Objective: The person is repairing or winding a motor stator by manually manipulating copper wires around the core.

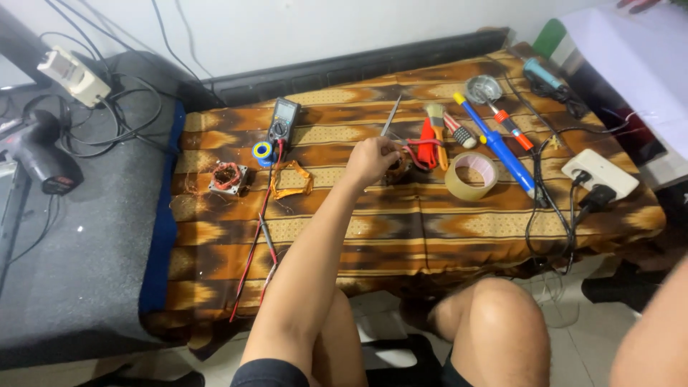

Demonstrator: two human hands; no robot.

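Low table (401, 236) under brown patterned cloth, frame centre. Left hand (371, 161) at centre, fingers pinched on small dark part (398, 169), hard to make out. Red pliers (428, 147) just right; tape roll (471, 176) near. Right hand out of view.

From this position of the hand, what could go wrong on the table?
The left hand reaches among closely packed tools; it might knock the tape roll or the red pliers. The multimeter probe leads trail to the table edge, so a knee could snag them. The black cables hanging near the power strip could also catch.
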